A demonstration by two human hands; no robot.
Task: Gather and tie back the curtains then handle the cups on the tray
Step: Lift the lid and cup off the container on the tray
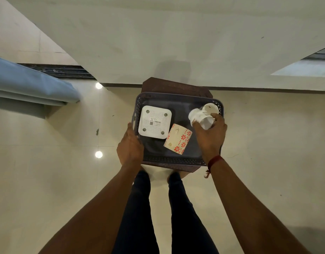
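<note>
We stand over the tray, which sits on a brown stool, and we are busy with the cups. Our right hand grips a white cup round its body, tilted and lifted near the tray's far right corner, just in front of a second white cup that stands in that corner. Our left hand lies against the tray's left edge; we cannot tell whether its fingers curl round the rim. A flowered cup lies on its side near the middle of the tray, just beside a white square device in the left half. We judge the cups to be glazed ceramic: stiff, smooth, a little slippery and likely to chip if knocked together, so a full wrap round the body or a hold on the handle suits them best. The tray looks like light, thin plastic that may slide on the stool, so a steadying hand on its edge helps.
</note>
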